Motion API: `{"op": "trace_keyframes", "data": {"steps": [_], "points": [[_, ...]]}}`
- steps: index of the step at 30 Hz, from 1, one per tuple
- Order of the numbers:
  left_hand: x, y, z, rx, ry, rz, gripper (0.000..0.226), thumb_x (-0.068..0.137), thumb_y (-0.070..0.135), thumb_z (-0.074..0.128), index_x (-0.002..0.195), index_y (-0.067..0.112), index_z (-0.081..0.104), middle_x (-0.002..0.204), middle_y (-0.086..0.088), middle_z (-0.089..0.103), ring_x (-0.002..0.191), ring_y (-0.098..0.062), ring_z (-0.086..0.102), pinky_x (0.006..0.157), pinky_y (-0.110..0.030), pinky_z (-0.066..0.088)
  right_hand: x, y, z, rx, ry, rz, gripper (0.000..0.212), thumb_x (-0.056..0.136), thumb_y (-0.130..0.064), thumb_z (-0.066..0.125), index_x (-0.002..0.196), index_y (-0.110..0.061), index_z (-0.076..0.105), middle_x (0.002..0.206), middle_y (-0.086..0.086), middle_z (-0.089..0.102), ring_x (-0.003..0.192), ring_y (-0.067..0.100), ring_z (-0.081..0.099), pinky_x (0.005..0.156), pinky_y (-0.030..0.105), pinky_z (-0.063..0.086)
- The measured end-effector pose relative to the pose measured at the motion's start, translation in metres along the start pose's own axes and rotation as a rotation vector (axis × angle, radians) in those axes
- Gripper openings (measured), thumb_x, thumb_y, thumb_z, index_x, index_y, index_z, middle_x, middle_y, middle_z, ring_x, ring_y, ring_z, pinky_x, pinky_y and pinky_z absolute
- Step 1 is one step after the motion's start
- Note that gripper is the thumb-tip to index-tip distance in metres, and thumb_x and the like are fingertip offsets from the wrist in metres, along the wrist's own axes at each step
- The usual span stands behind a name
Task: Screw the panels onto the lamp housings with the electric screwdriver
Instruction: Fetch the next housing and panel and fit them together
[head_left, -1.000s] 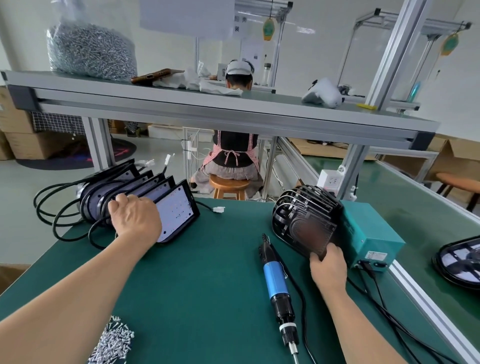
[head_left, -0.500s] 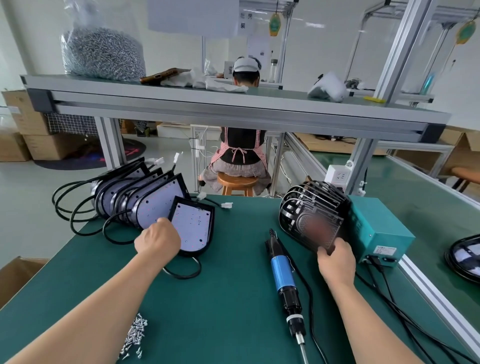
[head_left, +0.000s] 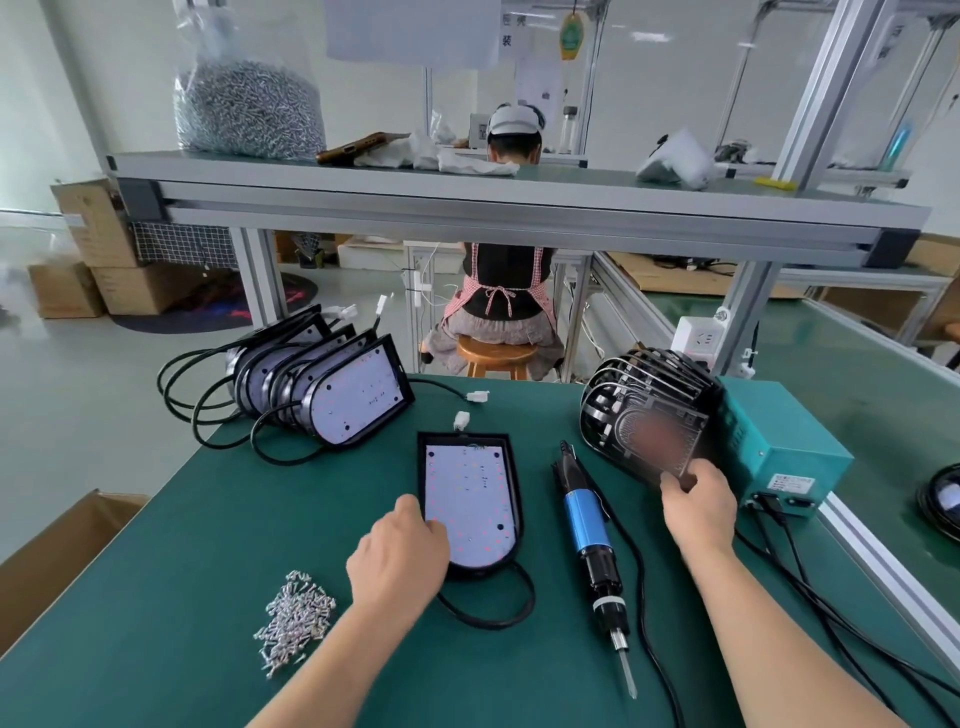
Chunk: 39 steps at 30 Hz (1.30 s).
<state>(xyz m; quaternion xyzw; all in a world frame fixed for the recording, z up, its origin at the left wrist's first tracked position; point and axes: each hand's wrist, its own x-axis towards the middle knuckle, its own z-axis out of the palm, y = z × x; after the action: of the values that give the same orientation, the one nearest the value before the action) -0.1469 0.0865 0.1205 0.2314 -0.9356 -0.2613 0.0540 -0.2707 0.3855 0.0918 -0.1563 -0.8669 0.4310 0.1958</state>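
- Clear bag (head_left: 249, 109) on the shelf (head_left: 519, 195), upper left, is stuffed with screws; loose screw pile (head_left: 293, 621) on the bench (head_left: 208, 545), lower left.
- One lamp housing (head_left: 472, 488) lies flat mid-frame — left hand (head_left: 397, 553) holds its lower-left corner.
- Right hand (head_left: 698, 512) pinches the front panel (head_left: 660, 441) of the stack, right of centre.
- One electric screwdriver (head_left: 587, 525) lies between the hands; more housings (head_left: 358, 395) lean upper left, too overlapped to count.

- A factory assembly workshop: green-matted workbenches (head_left: 208, 545) framed in aluminium profile, with an overhead shelf (head_left: 519, 208).
- Batch work is laid out: a row of wired lamp housings (head_left: 311, 384), stacked black panels (head_left: 644, 415), and an electric screwdriver (head_left: 587, 519) near its teal power supply (head_left: 779, 457).
- Screws in bulk: a full bag (head_left: 249, 109) and a loose pile (head_left: 296, 618).
- An aproned worker (head_left: 506, 280) sits on a stool at the next bench; cardboard boxes (head_left: 104, 234) stand on the floor.
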Motion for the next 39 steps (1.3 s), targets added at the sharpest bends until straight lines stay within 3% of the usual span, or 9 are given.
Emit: {"op": "trace_keyframes", "data": {"steps": [7,12,14,18,24,30,32,35,39], "points": [[-0.047,-0.020,0.012,0.037,0.125,0.161,0.020,0.096,0.034,0.042,0.082,0.020,0.037,0.089,0.005,0.036,0.085,-0.018,0.036,0.080,-0.031,0.037,-0.006,0.002,-0.005,0.144,0.023,0.055,0.007,0.097,-0.014,0.062,0.104,-0.012,0.061,0.107,0.013,0.066,0.090,0.029,0.060,0.078,0.035,0.045],[-0.063,-0.030,0.019,-0.079,0.169,0.253,0.019,0.097,0.031,0.047,0.084,0.021,0.038,0.093,0.005,0.036,0.086,-0.017,0.033,0.084,-0.031,0.033,-0.019,0.003,-0.012,0.551,0.155,0.186,0.013,0.098,-0.003,0.059,0.110,-0.007,0.063,0.103,0.014,0.073,0.073,0.004,0.067,0.067,0.021,0.055],[-0.064,-0.029,0.017,-0.093,0.173,0.257,0.022,0.100,0.034,0.044,0.082,0.021,0.038,0.093,0.005,0.037,0.086,-0.018,0.033,0.085,-0.032,0.033,-0.025,-0.002,-0.016,0.696,0.177,0.174,0.015,0.100,0.001,0.055,0.114,0.000,0.060,0.107,0.018,0.071,0.080,0.007,0.071,0.074,0.019,0.060],[-0.062,-0.026,0.013,-0.142,0.140,0.259,0.021,0.100,0.031,0.043,0.083,0.020,0.040,0.093,0.006,0.043,0.088,-0.019,0.036,0.088,-0.035,0.036,-0.045,-0.034,-0.034,0.899,0.192,0.077,0.012,0.100,0.001,0.054,0.107,-0.008,0.057,0.099,0.008,0.068,0.088,0.014,0.071,0.085,0.027,0.059],[-0.067,-0.027,0.008,-0.184,0.100,0.290,0.022,0.096,0.024,0.049,0.076,0.019,0.043,0.093,0.005,0.049,0.090,-0.021,0.037,0.087,-0.035,0.036,-0.084,-0.082,-0.057,1.044,0.036,-0.045,0.016,0.101,-0.005,0.056,0.117,-0.008,0.059,0.097,0.001,0.072,0.091,0.015,0.071,0.082,0.024,0.056],[-0.084,-0.035,0.008,-0.278,0.058,0.348,0.020,0.094,0.017,0.055,0.075,0.014,0.050,0.091,0.002,0.053,0.090,-0.023,0.041,0.088,-0.036,0.040,-0.118,-0.097,-0.062,0.986,-0.082,-0.090,0.012,0.101,-0.017,0.061,0.098,-0.025,0.069,0.085,-0.004,0.071,0.075,0.017,0.067,0.065,0.023,0.055],[-0.088,-0.040,0.009,-0.272,0.063,0.375,0.013,0.097,0.018,0.051,0.086,0.016,0.058,0.083,0.003,0.051,0.087,-0.023,0.043,0.088,-0.039,0.041,-0.126,-0.095,-0.057,0.895,-0.114,-0.098,0.018,0.101,-0.020,0.062,0.091,-0.030,0.074,0.086,-0.004,0.071,0.072,0.014,0.065,0.063,0.025,0.054],[-0.088,-0.042,0.009,-0.259,0.041,0.399,0.031,0.105,0.024,0.040,0.122,0.019,0.065,0.081,0.004,0.052,0.089,-0.023,0.048,0.091,-0.039,0.041,-0.135,-0.093,-0.046,0.761,-0.211,-0.089,0.020,0.100,-0.017,0.063,0.088,-0.026,0.076,0.083,-0.002,0.073,0.069,0.014,0.064,0.064,0.032,0.055],[-0.089,-0.042,0.006,-0.355,0.037,0.385,0.037,0.107,0.023,0.035,0.128,0.019,0.066,0.100,0.002,0.069,0.102,-0.021,0.058,0.098,-0.037,0.041,-0.142,-0.087,-0.031,0.578,-0.330,-0.125,0.016,0.099,-0.017,0.063,0.092,-0.022,0.076,0.084,0.006,0.074,0.068,0.016,0.062,0.068,0.037,0.053]]}}
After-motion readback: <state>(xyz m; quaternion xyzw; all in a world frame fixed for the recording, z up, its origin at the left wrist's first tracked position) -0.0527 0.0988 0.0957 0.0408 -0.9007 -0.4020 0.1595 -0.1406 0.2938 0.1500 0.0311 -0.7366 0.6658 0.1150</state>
